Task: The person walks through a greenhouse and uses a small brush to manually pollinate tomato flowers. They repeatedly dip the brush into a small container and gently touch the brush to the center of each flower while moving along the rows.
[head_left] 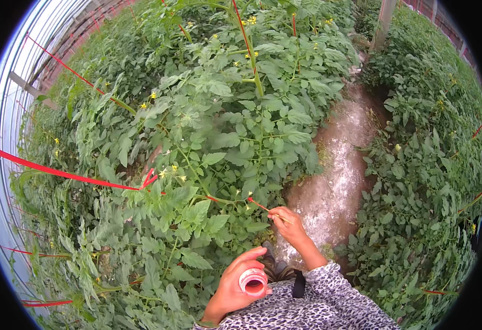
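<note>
My left hand [231, 287] is wrapped round a small open jar [253, 271] with red liquid inside, its mouth facing up. In my right hand [289, 225] is a thin brush [263, 207], pinched between thumb and fingers. The brush's red tip points left and up, at or very near a small blossom on a tomato plant [197, 212]; whether it touches cannot be made out. Pale yellow tomato flowers [173, 172] hang a little left of it. A red twine [75, 176] runs from the left edge to this plant's stem.
Dense tomato rows stand on the left and right [422, 181]. Between them runs a dirt path [334, 165] with whitish patches. More red twines [246, 41] tie up stems. A post [384, 25] rises at the far end, and translucent greenhouse sheeting [7, 104] lines the left.
</note>
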`<move>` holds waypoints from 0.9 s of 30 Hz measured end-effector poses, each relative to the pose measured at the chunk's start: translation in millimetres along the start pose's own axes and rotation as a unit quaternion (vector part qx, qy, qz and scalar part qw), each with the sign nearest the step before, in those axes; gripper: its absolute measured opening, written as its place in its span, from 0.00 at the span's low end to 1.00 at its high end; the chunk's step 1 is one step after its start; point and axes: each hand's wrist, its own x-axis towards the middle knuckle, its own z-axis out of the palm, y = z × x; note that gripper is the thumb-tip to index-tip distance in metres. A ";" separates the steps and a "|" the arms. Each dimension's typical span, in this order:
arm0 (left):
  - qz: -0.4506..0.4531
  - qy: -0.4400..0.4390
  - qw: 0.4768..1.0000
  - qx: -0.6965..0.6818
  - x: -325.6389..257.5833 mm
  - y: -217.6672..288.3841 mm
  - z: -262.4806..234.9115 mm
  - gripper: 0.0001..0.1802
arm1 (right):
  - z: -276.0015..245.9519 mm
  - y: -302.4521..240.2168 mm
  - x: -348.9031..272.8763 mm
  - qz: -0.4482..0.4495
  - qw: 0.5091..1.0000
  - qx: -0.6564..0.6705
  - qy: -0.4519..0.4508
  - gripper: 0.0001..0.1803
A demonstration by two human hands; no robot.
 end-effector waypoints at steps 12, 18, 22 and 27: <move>0.073 -0.083 0.993 -0.046 48.8 15.5 -22.4 0.26 | -62.0 -18.5 0.1 0.077 0.992 0.101 -0.011 0.06; 0.073 -0.054 0.996 -0.006 72.0 23.0 -12.2 0.28 | -84.5 -21.5 19.0 0.083 0.970 0.229 -0.001 0.07; 0.026 0.051 0.998 -0.010 69.7 10.3 -5.0 0.29 | -87.8 -40.9 54.0 0.021 0.947 0.320 0.005 0.07; 0.019 0.276 0.957 0.091 77.4 3.2 6.1 0.32 | -86.8 -74.9 101.2 -0.091 0.938 0.321 -0.089 0.09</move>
